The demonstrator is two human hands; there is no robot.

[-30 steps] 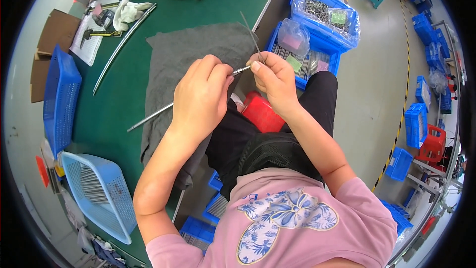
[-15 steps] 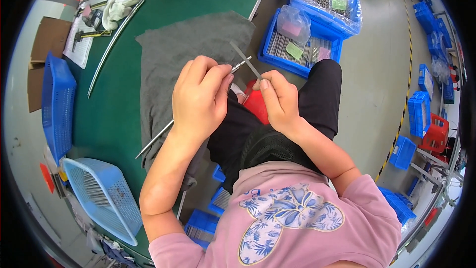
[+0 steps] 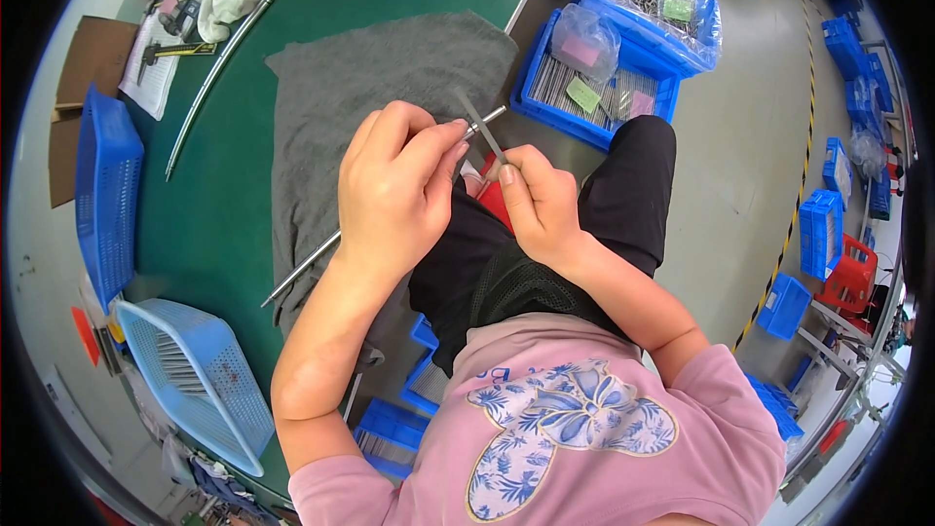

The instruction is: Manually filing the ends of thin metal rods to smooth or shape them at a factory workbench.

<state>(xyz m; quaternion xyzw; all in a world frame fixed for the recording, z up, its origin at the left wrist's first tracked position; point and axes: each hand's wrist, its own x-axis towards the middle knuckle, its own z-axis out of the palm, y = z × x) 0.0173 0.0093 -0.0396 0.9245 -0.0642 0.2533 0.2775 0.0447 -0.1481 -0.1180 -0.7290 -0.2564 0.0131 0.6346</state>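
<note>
My left hand is closed round a slim metal rod, its fingertips pinching near the stepped far end. The rod slants up to the right, its lower end running out past my left wrist. My right hand pinches one end of a thin, flat grey file between thumb and fingers. The file lies across the rod just short of its tip and appears to touch it. Beneath the left hand, a dark grey cloth covers part of the green table and hangs towards my lap.
On the table's left are a long curved metal rod, a white glove and a caliper. A blue basket and a light blue basket of rods stand along the edge. Blue crates hold metal parts at the upper right.
The file has turned steeper and crosses the rod slightly farther from its tip. My right hand has shifted a little left. Both hands keep their grips, and the whole view has shifted slightly.
</note>
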